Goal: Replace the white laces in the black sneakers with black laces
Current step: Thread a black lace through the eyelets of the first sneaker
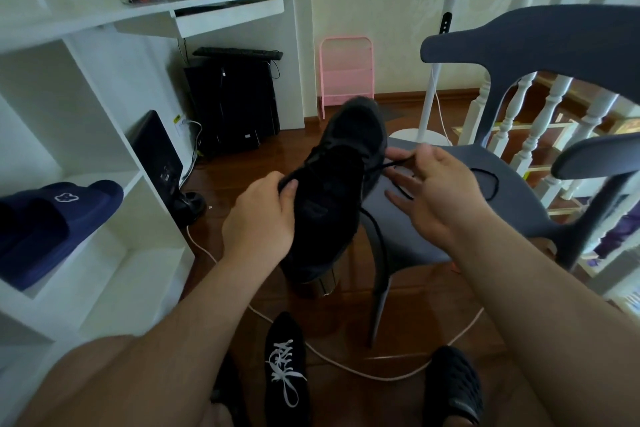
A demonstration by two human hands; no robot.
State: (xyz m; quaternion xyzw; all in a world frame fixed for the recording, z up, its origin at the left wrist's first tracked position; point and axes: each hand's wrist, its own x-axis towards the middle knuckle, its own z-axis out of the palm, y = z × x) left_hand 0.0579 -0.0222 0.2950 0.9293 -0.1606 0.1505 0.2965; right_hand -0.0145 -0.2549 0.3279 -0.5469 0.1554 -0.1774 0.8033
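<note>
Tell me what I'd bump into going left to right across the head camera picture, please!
Navy slipper on the white shelf → left hand → black sneaker it holds → right hand pinching the black lace → grey chair.

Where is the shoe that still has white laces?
The sneaker with white laces lies on the wooden floor at the bottom middle of the head view, beside a pale cord.

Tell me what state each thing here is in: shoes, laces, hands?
Held sneaker: lifted, gripped at its side by the left hand.
Black lace: partly threaded, pinched by the right hand, loose loop trailing over the chair seat.
Sneaker on the floor: white laces still in, tied.
</note>
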